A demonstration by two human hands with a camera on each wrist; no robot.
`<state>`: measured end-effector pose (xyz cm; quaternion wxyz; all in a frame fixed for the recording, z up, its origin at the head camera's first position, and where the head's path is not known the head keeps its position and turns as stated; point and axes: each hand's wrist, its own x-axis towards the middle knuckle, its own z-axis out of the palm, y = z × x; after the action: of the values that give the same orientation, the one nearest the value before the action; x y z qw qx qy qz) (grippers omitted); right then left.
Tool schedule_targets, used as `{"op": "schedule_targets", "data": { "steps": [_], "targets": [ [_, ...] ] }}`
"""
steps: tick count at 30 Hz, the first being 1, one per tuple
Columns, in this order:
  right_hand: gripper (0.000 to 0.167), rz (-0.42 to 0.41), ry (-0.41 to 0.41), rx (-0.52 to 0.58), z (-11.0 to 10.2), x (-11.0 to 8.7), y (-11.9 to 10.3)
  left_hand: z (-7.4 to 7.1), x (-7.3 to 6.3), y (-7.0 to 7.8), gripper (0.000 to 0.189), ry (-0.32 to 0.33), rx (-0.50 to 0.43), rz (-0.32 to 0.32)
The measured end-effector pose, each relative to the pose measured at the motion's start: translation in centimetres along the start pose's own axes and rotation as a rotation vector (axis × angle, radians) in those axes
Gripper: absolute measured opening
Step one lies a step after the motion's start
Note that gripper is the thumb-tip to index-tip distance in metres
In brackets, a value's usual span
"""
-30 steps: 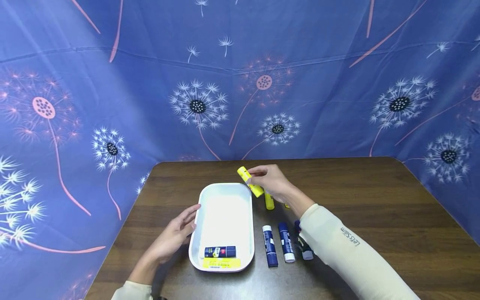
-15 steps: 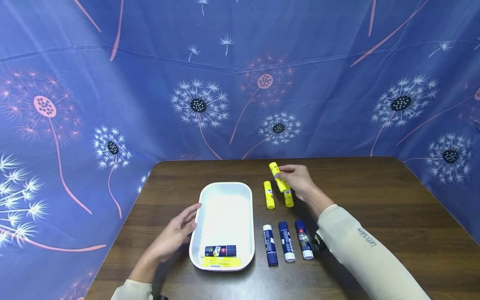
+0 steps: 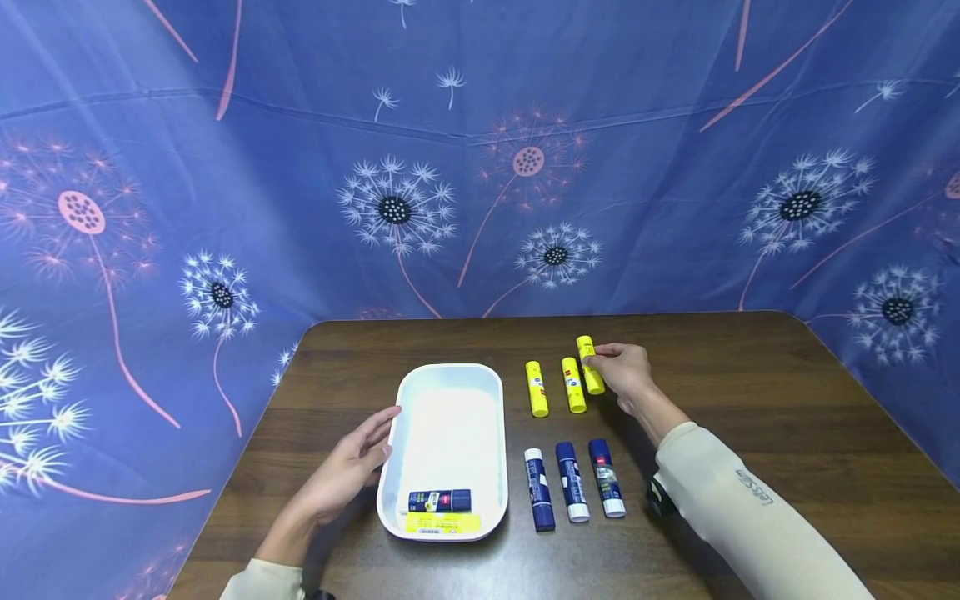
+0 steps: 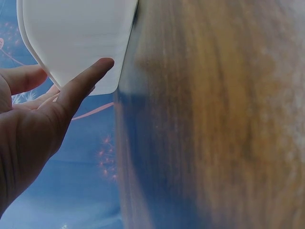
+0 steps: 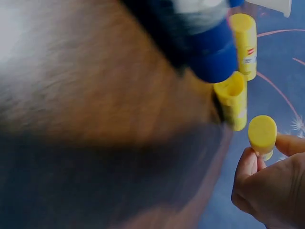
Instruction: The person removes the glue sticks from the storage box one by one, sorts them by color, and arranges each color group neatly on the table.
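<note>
My right hand [image 3: 627, 372] pinches a yellow glue stick [image 3: 587, 350] between thumb and fingers, just right of two other yellow glue sticks lying on the table, a left one [image 3: 536, 389] and a middle one [image 3: 573, 385]. Its round yellow end faces the camera in the right wrist view; whether it touches the table is hard to tell. With fairly straight fingers, my left hand [image 3: 348, 468] touches the left side of a white tray [image 3: 501, 467]. Inside the tray's near end lie a dark blue glue stick [image 3: 440, 501] and a yellow one [image 3: 442, 523].
Three blue-and-white glue sticks lie side by side nearer me: a left one [image 3: 540, 490], a middle one [image 3: 572, 482] and a right one [image 3: 607, 478]. Behind the wooden table [image 3: 787, 433] hangs a blue dandelion-print cloth [image 3: 637, 167].
My right hand has carried the yellow glue stick rightward from beside the tray's far corner, past the other two yellow sticks, and lowered it at their right. The left hand stays at the tray.
</note>
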<state>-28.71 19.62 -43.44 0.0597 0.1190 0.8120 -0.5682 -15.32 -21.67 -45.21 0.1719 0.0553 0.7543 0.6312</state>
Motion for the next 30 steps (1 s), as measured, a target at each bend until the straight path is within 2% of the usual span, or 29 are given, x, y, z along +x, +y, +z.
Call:
{"op": "schedule_targets", "data": {
  "steps": [7, 15, 24, 30],
  "targets": [
    [0.046, 0.022, 0.061, -0.088, -0.4, -0.4, 1.7, 0.1, -0.1, 0.1, 0.056, 0.018, 0.0, -0.002],
    [0.042, 0.043, 0.07, -0.151, -0.5, -0.5, 3.0, 0.1, 0.0, 0.1, 0.055, 0.02, 0.01, -0.01],
    [0.04, -0.014, 0.107, -0.192, -0.2, -0.7, 3.4, 0.1, 0.0, 0.0, 0.055, 0.011, 0.004, -0.005],
    [0.04, -0.021, 0.112, -0.194, 0.1, -0.8, 3.6, 0.1, 0.0, 0.0, 0.055, 0.017, 0.016, -0.001]
  ]
}}
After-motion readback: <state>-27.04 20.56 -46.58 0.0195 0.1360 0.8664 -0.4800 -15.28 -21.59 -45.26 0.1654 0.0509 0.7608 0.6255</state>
